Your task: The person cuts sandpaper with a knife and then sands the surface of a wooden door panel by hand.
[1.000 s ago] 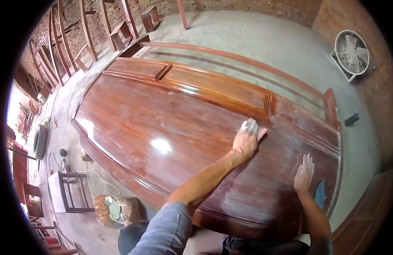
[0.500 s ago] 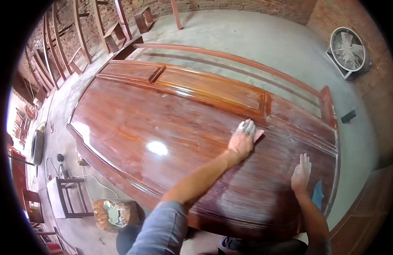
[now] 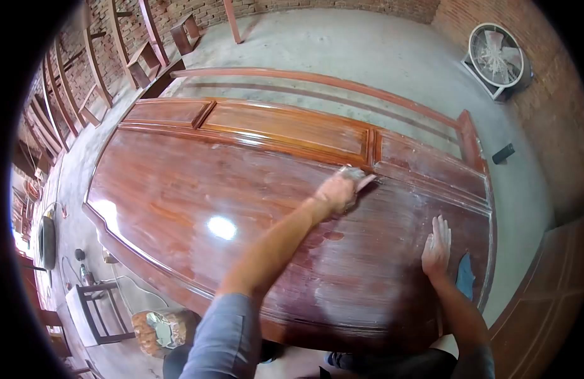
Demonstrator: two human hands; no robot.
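A big varnished wooden panel [image 3: 178, 183] with raised mouldings lies flat in front of me, smeared with whitish dust. My left hand [image 3: 337, 191] is closed on a folded pinkish sheet that looks like sandpaper [image 3: 366, 183], close to the moulding at the panel's far side. Motion blurs its fingers. Flat on the dusty right part of the panel rests my right hand [image 3: 437, 247], fingers stretched out and whitened, with nothing in it. Beside that wrist lies a blue piece of cloth or paper [image 3: 465, 276].
A wooden rail frame [image 3: 342, 88] extends behind the panel. At the back right stands a round fan [image 3: 496, 55]. Lower left are a small stool [image 3: 83, 312] and a brown bag [image 3: 150, 335], with cords on the floor. Another panel [image 3: 551, 284] is at right.
My left hand has shifted slightly toward the far moulding and turned, its sheet now pointing up to the right. My right hand keeps its place on the panel. The view has shifted a little.
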